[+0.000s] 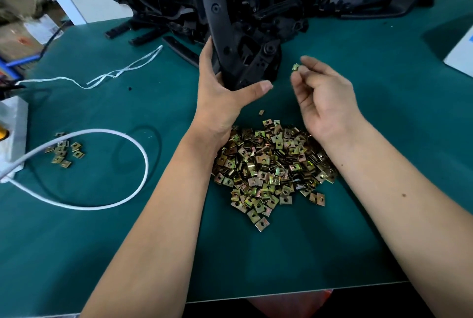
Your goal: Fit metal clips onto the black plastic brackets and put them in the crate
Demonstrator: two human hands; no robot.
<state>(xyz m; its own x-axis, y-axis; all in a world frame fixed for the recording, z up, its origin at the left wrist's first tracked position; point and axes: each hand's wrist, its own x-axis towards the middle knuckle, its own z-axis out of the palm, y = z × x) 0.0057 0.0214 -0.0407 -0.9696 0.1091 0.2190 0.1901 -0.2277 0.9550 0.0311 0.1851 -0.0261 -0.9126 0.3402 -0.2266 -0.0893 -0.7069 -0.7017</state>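
Two hands above the clip pile (271, 166): left hand (222, 89) around a black bracket (230, 43), right hand (325, 97) pinching one clip (296, 67).

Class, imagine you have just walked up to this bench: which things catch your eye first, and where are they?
A shiny heap of metal clips lies on the green table between the forearms. Beyond it, the left hand grips a black bracket while the right hand pinches a single clip. A tangled pile of black brackets fills the far edge.
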